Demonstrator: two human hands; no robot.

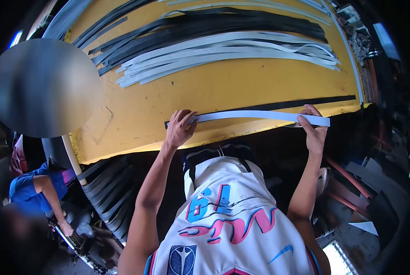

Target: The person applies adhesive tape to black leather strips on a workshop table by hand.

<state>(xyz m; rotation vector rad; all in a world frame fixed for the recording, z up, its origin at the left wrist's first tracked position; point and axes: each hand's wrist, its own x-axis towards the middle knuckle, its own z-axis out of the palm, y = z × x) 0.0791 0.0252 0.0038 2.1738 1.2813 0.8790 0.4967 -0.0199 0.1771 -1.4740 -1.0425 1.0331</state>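
A white strip [255, 115] is stretched between my two hands near the front edge of the yellow table. My left hand [181, 128] has its fingers on the strip's left end. At the right end, my right hand [314, 126] pinches the strip between thumb and fingers, with a short piece sticking out past them. Behind and partly under the white strip, a long black strip [301, 102] lies on the table, its left end showing beside my left hand.
The yellow table [214, 89] bears piles of white strips [205, 52] and black strips [241, 23] farther back. More dark strips [108, 197] hang below its left corner. At the lower left is a person in blue [33, 190]. Sheet scraps [365, 183] lie at the right.
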